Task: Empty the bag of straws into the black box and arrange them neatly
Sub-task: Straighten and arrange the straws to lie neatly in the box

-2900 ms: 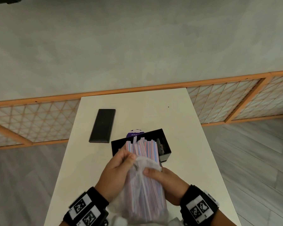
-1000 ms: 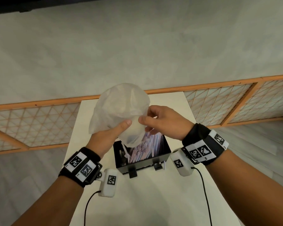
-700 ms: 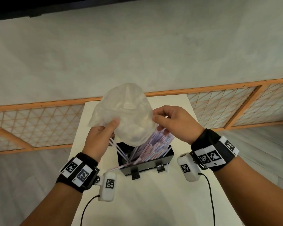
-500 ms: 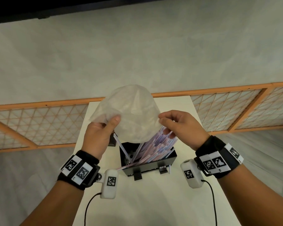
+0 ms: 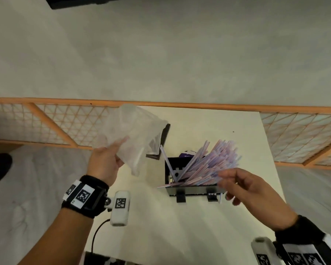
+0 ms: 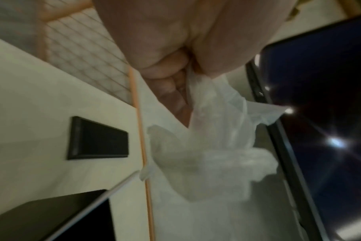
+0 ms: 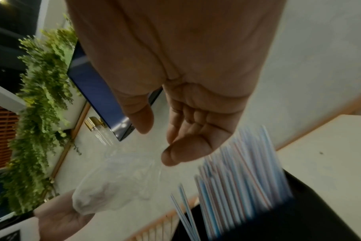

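Observation:
The black box (image 5: 191,191) stands on the white table (image 5: 180,226) with a thick bunch of striped straws (image 5: 208,165) leaning out of it to the right; one straw slants left and one lies across the front rim. My left hand (image 5: 105,161) grips the crumpled clear plastic bag (image 5: 136,134), lifted up to the left of the box; it looks empty. The bag (image 6: 212,154) hangs from the curled fingers in the left wrist view. My right hand (image 5: 243,182) is open and relaxed just right of the box, near the straws (image 7: 241,179), holding nothing.
A flat black lid (image 5: 161,142) lies on the table behind the bag, also seen as the lid (image 6: 97,140) in the left wrist view. An orange-framed lattice fence (image 5: 55,127) runs behind the table. The table's edges are close on both sides of the box.
My right hand let go of the bag and dropped down to the right of the box. My left hand carried the bag away to the left, clear of the straws.

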A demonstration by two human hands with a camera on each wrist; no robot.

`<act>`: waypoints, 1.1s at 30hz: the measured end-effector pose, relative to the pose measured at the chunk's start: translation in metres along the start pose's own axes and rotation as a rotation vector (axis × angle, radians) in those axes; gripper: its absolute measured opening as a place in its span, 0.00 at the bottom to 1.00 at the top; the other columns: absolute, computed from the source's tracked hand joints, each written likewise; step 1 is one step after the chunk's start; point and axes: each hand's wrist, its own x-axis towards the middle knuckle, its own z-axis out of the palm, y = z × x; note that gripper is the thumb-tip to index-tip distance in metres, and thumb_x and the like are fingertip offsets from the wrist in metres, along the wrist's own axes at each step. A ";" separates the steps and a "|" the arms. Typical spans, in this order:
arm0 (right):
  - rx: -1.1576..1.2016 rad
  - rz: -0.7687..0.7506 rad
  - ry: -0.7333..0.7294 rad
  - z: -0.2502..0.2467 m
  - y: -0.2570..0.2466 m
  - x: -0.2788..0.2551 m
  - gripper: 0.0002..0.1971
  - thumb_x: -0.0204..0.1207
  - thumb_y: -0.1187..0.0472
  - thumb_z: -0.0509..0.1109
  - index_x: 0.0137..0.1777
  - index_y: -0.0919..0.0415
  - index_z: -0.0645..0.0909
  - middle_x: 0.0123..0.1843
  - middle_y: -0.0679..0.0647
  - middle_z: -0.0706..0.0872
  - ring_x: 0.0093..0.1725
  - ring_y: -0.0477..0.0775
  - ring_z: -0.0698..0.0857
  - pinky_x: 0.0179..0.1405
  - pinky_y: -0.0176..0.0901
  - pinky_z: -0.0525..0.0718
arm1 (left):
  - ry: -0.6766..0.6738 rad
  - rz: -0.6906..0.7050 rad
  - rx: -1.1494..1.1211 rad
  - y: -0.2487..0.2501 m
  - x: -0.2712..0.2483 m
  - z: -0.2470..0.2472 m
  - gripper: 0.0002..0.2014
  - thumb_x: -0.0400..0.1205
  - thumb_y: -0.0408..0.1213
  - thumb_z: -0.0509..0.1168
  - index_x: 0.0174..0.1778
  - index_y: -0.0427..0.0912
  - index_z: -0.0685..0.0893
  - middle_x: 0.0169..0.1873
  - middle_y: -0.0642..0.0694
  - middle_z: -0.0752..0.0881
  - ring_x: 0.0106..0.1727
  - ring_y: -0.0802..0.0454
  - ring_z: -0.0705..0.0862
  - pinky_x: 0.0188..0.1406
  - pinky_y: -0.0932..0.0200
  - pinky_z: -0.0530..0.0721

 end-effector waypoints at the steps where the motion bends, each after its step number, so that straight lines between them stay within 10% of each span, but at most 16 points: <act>1: -0.015 0.033 -0.027 0.003 0.011 -0.006 0.08 0.83 0.59 0.73 0.59 0.49 0.87 0.46 0.54 0.92 0.42 0.59 0.90 0.39 0.47 0.87 | 0.039 -0.019 0.008 -0.012 0.004 -0.016 0.17 0.83 0.27 0.67 0.69 0.34 0.85 0.58 0.38 0.91 0.52 0.43 0.90 0.43 0.52 0.88; 6: -0.088 0.226 -0.097 0.023 0.066 -0.024 0.07 0.81 0.59 0.75 0.57 0.50 0.88 0.45 0.52 0.92 0.42 0.58 0.90 0.39 0.47 0.87 | 0.304 -0.326 0.062 -0.091 0.015 -0.098 0.19 0.86 0.29 0.62 0.74 0.33 0.80 0.68 0.32 0.85 0.60 0.38 0.86 0.69 0.38 0.85; 11: -0.166 0.330 -0.185 0.043 0.107 -0.029 0.06 0.81 0.56 0.75 0.56 0.48 0.87 0.41 0.48 0.89 0.40 0.53 0.91 0.39 0.44 0.88 | 0.400 -0.501 0.197 -0.160 -0.001 -0.127 0.09 0.85 0.27 0.62 0.55 0.41 0.86 0.44 0.37 0.85 0.38 0.43 0.83 0.26 0.56 0.85; 15: -0.245 0.362 -0.207 0.051 0.126 -0.029 0.05 0.81 0.54 0.74 0.55 0.46 0.86 0.44 0.50 0.89 0.38 0.48 0.91 0.38 0.38 0.87 | 0.373 -0.633 0.366 -0.200 -0.008 -0.133 0.03 0.84 0.27 0.66 0.46 0.34 0.84 0.47 0.30 0.87 0.39 0.38 0.83 0.33 0.49 0.85; 19: -0.337 0.392 -0.253 0.058 0.143 -0.028 0.06 0.80 0.49 0.74 0.55 0.42 0.84 0.46 0.48 0.89 0.38 0.45 0.91 0.40 0.34 0.85 | 0.378 -0.719 0.607 -0.222 -0.009 -0.138 0.34 0.69 0.45 0.82 0.65 0.26 0.82 0.57 0.29 0.88 0.52 0.31 0.88 0.49 0.41 0.90; 22: -0.412 0.374 -0.244 0.059 0.154 -0.028 0.06 0.78 0.46 0.74 0.53 0.38 0.84 0.45 0.46 0.90 0.40 0.41 0.90 0.47 0.36 0.86 | 0.330 -0.676 0.786 -0.218 -0.008 -0.134 0.50 0.71 0.56 0.81 0.80 0.28 0.68 0.73 0.29 0.79 0.70 0.30 0.82 0.65 0.45 0.82; 27: -0.454 0.344 -0.205 0.057 0.160 -0.027 0.06 0.77 0.45 0.73 0.52 0.38 0.84 0.45 0.44 0.90 0.40 0.40 0.89 0.53 0.38 0.85 | 0.221 -0.414 0.956 -0.194 -0.007 -0.112 0.43 0.82 0.52 0.73 0.88 0.37 0.61 0.86 0.35 0.65 0.85 0.37 0.65 0.84 0.39 0.65; 33: -0.387 0.263 0.051 0.046 0.146 -0.016 0.03 0.79 0.55 0.73 0.46 0.45 0.87 0.42 0.39 0.91 0.38 0.43 0.89 0.48 0.47 0.88 | -0.001 -0.004 0.890 -0.142 -0.034 -0.053 0.11 0.83 0.40 0.72 0.60 0.53 0.83 0.55 0.52 0.87 0.49 0.54 0.87 0.50 0.56 0.82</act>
